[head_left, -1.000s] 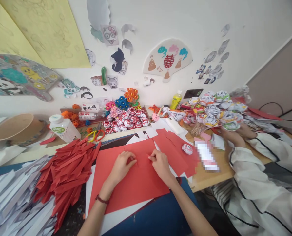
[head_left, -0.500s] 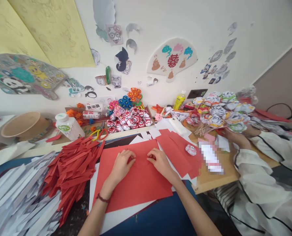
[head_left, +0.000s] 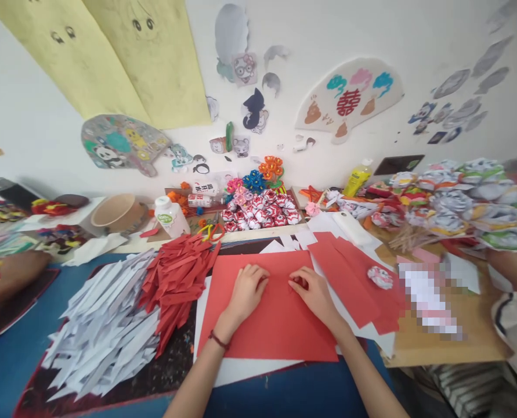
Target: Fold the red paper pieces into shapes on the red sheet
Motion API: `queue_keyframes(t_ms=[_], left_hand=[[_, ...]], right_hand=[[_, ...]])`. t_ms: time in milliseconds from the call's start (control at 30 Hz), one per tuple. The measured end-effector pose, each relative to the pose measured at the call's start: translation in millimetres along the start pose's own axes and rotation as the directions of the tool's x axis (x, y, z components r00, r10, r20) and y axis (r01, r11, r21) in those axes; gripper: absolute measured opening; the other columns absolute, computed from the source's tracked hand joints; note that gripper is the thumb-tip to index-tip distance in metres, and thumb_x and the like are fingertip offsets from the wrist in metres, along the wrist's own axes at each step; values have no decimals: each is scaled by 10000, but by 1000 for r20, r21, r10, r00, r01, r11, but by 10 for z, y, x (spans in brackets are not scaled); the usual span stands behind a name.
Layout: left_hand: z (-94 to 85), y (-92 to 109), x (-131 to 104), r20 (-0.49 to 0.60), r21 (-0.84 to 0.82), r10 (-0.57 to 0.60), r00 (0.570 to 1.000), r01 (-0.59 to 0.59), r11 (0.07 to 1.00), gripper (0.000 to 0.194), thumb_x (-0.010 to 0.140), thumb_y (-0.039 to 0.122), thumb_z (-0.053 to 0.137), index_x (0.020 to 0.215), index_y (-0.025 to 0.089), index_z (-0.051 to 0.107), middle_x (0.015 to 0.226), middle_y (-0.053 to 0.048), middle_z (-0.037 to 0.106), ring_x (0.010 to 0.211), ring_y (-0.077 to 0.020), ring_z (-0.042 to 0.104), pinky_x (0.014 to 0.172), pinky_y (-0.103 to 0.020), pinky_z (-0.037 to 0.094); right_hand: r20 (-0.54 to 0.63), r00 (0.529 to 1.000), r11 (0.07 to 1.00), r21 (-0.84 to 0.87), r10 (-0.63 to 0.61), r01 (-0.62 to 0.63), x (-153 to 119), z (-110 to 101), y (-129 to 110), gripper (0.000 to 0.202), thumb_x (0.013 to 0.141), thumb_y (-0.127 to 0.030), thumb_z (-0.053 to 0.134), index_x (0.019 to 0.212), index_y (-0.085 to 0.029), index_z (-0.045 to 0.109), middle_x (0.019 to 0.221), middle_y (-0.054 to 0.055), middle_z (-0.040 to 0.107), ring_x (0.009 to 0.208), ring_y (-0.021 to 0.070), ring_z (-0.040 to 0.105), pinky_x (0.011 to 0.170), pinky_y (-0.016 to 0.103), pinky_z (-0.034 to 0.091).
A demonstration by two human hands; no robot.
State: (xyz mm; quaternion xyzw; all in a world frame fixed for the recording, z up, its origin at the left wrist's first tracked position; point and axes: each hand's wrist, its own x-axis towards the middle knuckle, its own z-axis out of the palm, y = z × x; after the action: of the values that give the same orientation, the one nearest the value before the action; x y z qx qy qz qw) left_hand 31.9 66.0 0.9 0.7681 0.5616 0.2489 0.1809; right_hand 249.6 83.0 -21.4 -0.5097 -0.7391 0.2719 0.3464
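Observation:
My left hand point(head_left: 248, 291), with a dark red bracelet at the wrist, is closed in a pinch over a large red paper sheet point(head_left: 279, 334). A little apart from it, my right hand point(head_left: 314, 295) is pinched too, thumb against fingertips. Anything between the fingers would be too small or too close in colour to the sheet to make out. White paper point(head_left: 236, 371) shows from under the red sheet. To the left lie a pile of folded red paper strips point(head_left: 175, 276) and a pile of folded white strips point(head_left: 105, 331).
More red sheets point(head_left: 349, 284) with a small paper flower point(head_left: 380, 277) lie at right. Behind are red-and-white paper flowers point(head_left: 262, 210), scissors point(head_left: 212, 232), a white bottle point(head_left: 171, 217) and a yellow bottle point(head_left: 357, 179). A co-worker's hand point(head_left: 25, 270) is at far left; another person's arm point(head_left: 514, 270) at right.
The view has turned left, so everything sits further right and a co-worker's hand appears at the left. My hands keep nearly the same pinched pose over the red sheet.

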Motion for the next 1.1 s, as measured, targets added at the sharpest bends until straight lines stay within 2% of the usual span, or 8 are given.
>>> queue_keyframes(t_ms=[200, 567, 667, 833, 967, 1100], left_hand=[[-16, 27, -56, -12, 23, -10, 1000, 10, 1000, 145, 920, 207, 488, 964, 239, 623, 999, -39, 646, 965, -209, 525, 860, -364, 364], [-66, -28, 14, 22, 43, 6, 1000, -7, 999, 132, 915, 263, 510, 936, 234, 636, 985, -37, 664, 944, -197, 573, 838, -337, 404], [-101, -120, 195, 5, 90, -7, 1000, 6, 996, 167, 924, 249, 474, 964, 231, 635, 1017, -52, 650, 974, -208, 571, 868, -349, 403], [-110, -319, 733, -119, 209, -74, 990, 97, 973, 205, 904, 234, 482, 1073, 194, 593, 1148, -128, 592, 1107, -279, 498, 922, -414, 359], [-44, -385, 1082, -139, 257, -69, 988, 103, 961, 199, 889, 363, 536, 993, 209, 608, 1042, -120, 637, 1064, -294, 511, 947, -434, 324], [23, -382, 1235, -121, 281, -41, 992, 74, 957, 277, 869, 473, 537, 869, 208, 618, 953, -118, 657, 1037, -310, 517, 957, -462, 293]], right_hand=[[11, 1000, 1000, -2, 9, -9, -33, 5, -15, 135, 866, -296, 562, 840, -205, 659, 818, 47, 636, 719, 190, 579, 665, 301, 453], [-12, 1000, 1000, 23, 12, -12, -80, -22, -119, 130, 872, -274, 559, 829, -196, 653, 789, 41, 622, 692, 183, 568, 658, 303, 453], [-23, 1000, 1000, 21, 17, -16, -92, -18, -154, 125, 877, -260, 552, 827, -199, 649, 790, 42, 616, 728, 192, 577, 672, 305, 455], [-32, 998, 998, 33, 47, -46, -106, -15, -168, 104, 868, -235, 563, 824, -203, 652, 805, 41, 617, 729, 189, 578, 669, 301, 457], [-47, 998, 998, 52, 49, -47, -124, -12, -169, 92, 866, -208, 567, 821, -202, 646, 812, 35, 613, 723, 180, 582, 671, 291, 461], [-60, 997, 997, 46, 57, -55, -132, -12, -183, 77, 858, -179, 578, 822, -203, 642, 813, 27, 610, 731, 175, 580, 681, 285, 455]])
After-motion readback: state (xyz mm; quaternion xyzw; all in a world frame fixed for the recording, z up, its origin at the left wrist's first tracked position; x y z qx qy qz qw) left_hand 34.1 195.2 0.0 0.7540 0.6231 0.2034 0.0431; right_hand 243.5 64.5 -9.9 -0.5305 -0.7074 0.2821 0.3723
